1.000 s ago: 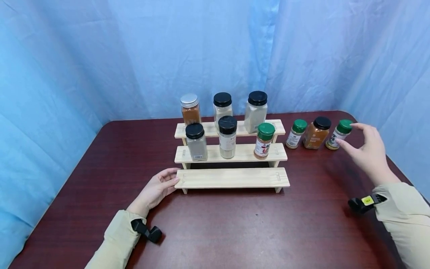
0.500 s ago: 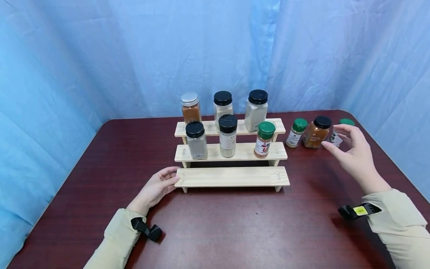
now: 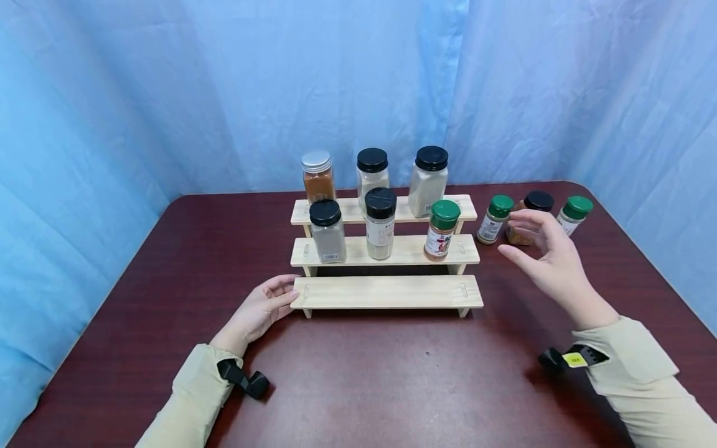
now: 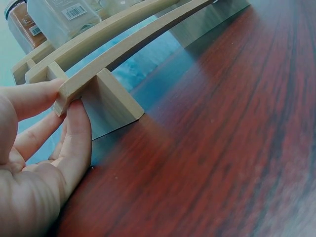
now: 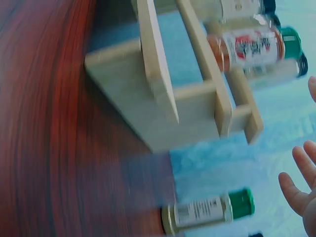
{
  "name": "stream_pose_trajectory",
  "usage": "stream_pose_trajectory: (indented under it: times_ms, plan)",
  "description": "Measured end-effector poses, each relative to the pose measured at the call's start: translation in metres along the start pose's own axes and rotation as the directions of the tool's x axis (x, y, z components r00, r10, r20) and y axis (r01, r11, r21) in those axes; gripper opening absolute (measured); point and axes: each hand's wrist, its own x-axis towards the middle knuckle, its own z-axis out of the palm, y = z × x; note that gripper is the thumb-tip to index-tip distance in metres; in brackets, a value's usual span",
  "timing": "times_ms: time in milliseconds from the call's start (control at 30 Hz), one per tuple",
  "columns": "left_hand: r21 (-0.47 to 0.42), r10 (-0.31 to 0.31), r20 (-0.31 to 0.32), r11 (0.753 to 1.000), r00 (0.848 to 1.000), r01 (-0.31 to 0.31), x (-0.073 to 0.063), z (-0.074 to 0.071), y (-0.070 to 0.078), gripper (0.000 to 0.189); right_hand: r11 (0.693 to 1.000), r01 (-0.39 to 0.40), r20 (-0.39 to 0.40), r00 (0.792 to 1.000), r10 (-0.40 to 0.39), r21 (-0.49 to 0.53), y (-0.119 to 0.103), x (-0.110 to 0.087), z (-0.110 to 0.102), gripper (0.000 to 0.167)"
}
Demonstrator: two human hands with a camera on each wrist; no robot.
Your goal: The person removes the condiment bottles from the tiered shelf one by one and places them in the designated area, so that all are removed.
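Count: 1 three-tier wooden rack (image 3: 386, 292), just right of left hand (image 3: 252, 316), which pinches the near end of its bottom shelf, thumb above, fingers below. 9 jars. 6 on rack, beyond left hand: 1 silver-capped jar (image 3: 318, 183), 4 black-capped jars (image 3: 329, 239), 1 red-print jar (image 3: 438, 242) with green cap. 3 on table (image 3: 358, 386), just beyond right hand (image 3: 551, 267): 2 green-capped jars (image 3: 488, 230), 1 orange-brown jar (image 3: 539, 200) between. Right hand holds nothing, thumb and fingers apart. Labels: barcodes visible, text too blurred to read.
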Motion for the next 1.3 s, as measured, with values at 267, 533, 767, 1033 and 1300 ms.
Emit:
stream_pose_trajectory:
  times_ms: [267, 533, 767, 1033, 1300]
  plan:
    - [-0.006, -0.009, -0.003, 1.0, 1.0, 0.009, -0.001, 0.001, 0.001, 0.035, 0.994, 0.046, 0.012, 0.999, -0.048, 0.098, -0.018, 0.008, 0.022, 0.059]
    - [0.003, 0.007, -0.003, 1.0, 1.0, -0.007, 0.0, 0.001, 0.001, 0.035, 0.994, 0.089, 0.043, 0.995, -0.092, 0.063, -0.029, 0.015, 0.035, 0.064]
    - [-0.001, 0.008, 0.012, 1.0, 1.0, -0.008, 0.0, 0.001, -0.001, 0.029, 0.992, 0.125, 0.071, 0.989, -0.126, 0.016, -0.031, 0.019, 0.043, 0.064]
    - [-0.004, 0.003, 0.002, 1.0, 1.0, -0.003, -0.002, 0.0, 0.001, 0.028, 0.991, 0.125, 0.095, 0.987, -0.13, 0.054, -0.033, 0.024, 0.052, 0.064]
    - [-0.006, -0.008, 0.001, 1.0, 1.0, 0.008, -0.002, 0.0, 0.001, 0.03, 0.994, 0.071, 0.113, 0.99, -0.08, 0.078, -0.033, 0.025, 0.06, 0.056]
